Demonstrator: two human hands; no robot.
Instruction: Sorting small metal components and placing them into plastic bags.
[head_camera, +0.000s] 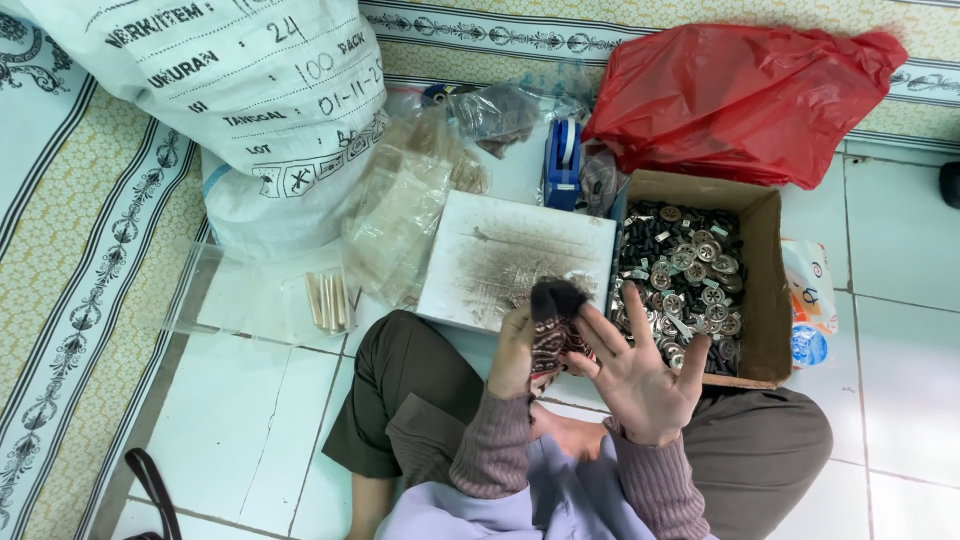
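Seated on a tiled floor, a person's left hand (515, 355) grips a dark patterned fabric piece (553, 325) while the right hand (640, 375) spreads open and empty, a cardboard box (765, 290) of metal buttons (690, 290) at two o'clock.

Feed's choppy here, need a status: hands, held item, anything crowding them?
Left hand gripping dark patterned fabric piece. Right hand open, palm up, fingertips touching it. Open cardboard box of round metal buttons right beside; smudged white board just ahead.
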